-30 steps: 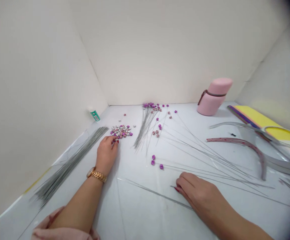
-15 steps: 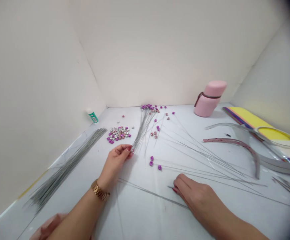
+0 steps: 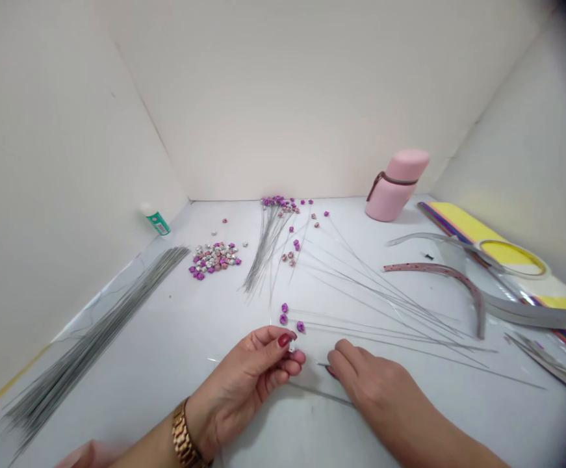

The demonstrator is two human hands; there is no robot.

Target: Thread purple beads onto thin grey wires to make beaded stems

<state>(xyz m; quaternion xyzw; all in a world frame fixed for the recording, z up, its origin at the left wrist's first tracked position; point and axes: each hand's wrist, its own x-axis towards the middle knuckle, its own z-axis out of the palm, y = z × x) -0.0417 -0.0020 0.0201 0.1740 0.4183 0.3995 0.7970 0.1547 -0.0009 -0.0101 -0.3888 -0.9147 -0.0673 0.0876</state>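
Note:
My left hand (image 3: pixel 258 367), with a gold watch on the wrist, pinches a small silver paper star (image 3: pixel 292 346) between thumb and fingers. Just to its right, my right hand (image 3: pixel 360 374) is closed around a thin grey wire (image 3: pixel 322 364), whose tip pokes out toward the star. A gap remains between tip and star. Several purple stars (image 3: pixel 301 327) on wires lie beyond both hands. Another grey wire (image 3: pixel 319 392) lies on the table below the hands, partly hidden by them.
A pile of loose stars (image 3: pixel 214 260) and a bundle of bare wires (image 3: pixel 102 338) lie at left, near a glue stick (image 3: pixel 156 220). Star-tipped wires (image 3: pixel 266 244) rest at the back. A pink bottle (image 3: pixel 392 188), curved strips (image 3: pixel 438 268) and yellow sheets (image 3: pixel 472 224) are at right.
My left hand has come right and toward me with the silver star, now close to my right hand. The right hand still grips the wire; the view has shifted slightly.

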